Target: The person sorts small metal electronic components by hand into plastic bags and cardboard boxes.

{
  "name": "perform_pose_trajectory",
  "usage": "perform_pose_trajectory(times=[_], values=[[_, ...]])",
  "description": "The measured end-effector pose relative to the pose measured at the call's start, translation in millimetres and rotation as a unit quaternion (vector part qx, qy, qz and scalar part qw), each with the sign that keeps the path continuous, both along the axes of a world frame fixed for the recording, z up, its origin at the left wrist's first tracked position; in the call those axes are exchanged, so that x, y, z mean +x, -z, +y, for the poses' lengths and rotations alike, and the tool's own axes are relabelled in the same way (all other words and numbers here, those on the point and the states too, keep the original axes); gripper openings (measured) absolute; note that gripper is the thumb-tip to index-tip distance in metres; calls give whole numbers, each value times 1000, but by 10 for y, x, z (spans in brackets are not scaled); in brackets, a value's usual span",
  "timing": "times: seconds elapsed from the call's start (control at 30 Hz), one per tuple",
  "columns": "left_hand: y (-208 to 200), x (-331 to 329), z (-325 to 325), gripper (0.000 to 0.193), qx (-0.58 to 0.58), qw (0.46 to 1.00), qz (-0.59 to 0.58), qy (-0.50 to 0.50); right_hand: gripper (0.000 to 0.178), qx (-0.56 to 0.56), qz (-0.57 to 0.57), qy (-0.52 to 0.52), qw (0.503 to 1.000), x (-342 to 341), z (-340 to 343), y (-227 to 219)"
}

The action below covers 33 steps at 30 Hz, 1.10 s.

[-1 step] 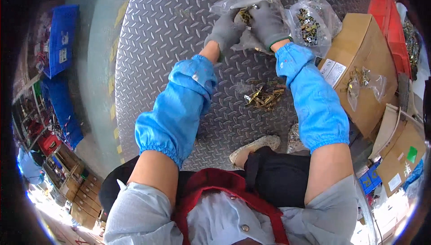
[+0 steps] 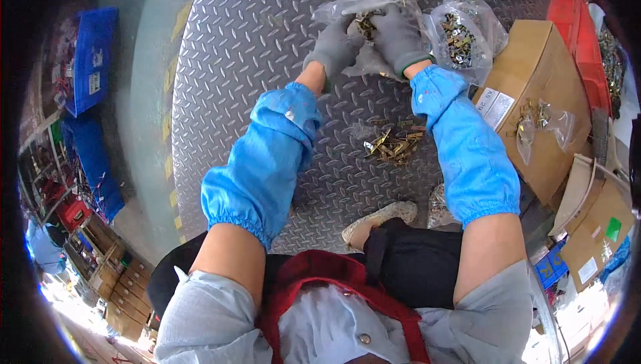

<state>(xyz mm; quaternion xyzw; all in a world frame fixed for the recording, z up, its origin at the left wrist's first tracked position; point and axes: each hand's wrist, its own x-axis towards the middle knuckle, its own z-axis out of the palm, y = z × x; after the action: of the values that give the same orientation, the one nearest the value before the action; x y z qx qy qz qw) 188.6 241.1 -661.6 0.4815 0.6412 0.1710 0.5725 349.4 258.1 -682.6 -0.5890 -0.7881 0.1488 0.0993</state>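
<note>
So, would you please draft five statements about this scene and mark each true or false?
1. The left hand and right hand wear grey gloves. True.
2. Both hands are inside the red bin. False: they are at a clear plastic bag of metal parts.
3. Loose metal pieces lie on the patterned metal surface. True.
4. The sleeve covers are yellow. False: they are blue.
5. A small clear bag lies on the cardboard box. True.

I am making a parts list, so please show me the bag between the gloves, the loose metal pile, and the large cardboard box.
Bag (image 2: 354,8), head view: clear plastic near its upper edge.
Metal pile (image 2: 396,147), head view: middle of the heap.
Cardboard box (image 2: 531,64), head view: bare brown face.
</note>
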Motion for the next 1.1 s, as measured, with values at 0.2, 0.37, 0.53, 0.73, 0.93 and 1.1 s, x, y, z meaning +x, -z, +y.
perform_pose_trajectory(times=[0.2,0.37,0.53,0.73,0.93,1.1], values=[[-169,-47,-112,43,-29,985,-162,-56,21,-59,86,53,993,82,-234,-323],[-247,-36,-156,39,-75,968,-220,-95,23,-96,141,99,980,178,-245,-355],[-148,9,-146,40,4,992,-88,-88,23,-62,82,3,995,89,-188,-339],[-71,29,-169,53,40,985,-133,-101,26,-39,5,49,998,-257,-31,-297],[-201,28,-173,47,-32,978,-155,-135,29,-16,-82,-1,996,-138,61,-27],[-172,-23,-156,42,-24,982,-141,-127,33,-122,98,40,987,40,-50,-282]])
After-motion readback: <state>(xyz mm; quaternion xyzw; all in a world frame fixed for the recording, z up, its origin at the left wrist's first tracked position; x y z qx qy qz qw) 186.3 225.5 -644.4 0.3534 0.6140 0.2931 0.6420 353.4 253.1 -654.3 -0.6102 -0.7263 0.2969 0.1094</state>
